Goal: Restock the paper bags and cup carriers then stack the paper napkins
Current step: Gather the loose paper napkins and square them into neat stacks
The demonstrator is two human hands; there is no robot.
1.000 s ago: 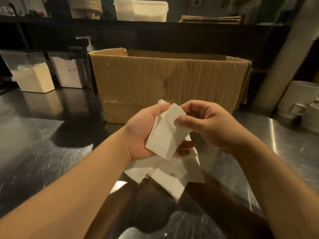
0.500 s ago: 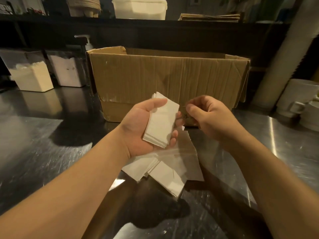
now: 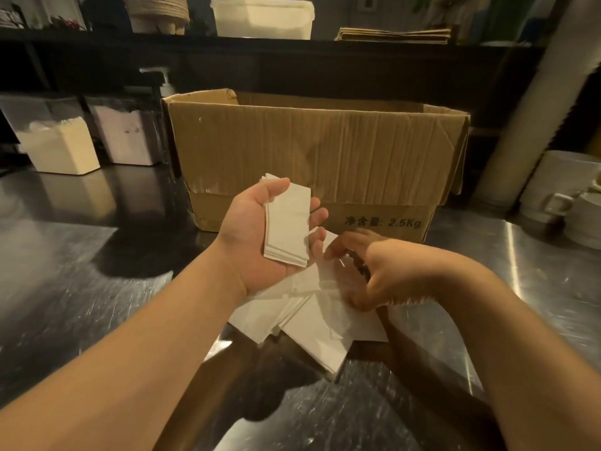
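My left hand is palm up above the steel counter and holds a small neat stack of white folded napkins, thumb over its top edge and fingers under its right side. Below it a loose pile of white napkins lies scattered on the counter. My right hand is lowered onto that pile, blurred by motion, with its fingers spread over the top sheets. I cannot tell whether it pinches a sheet.
An open brown cardboard box stands just behind the hands. Two clear tubs of white powder sit at the back left. White cups stand at the right edge. Flat paper bags lie on the back shelf.
My right hand let go of the napkin it laid on the held stack and dropped down to the loose pile. My left hand opened flatter, with the stack now squared.
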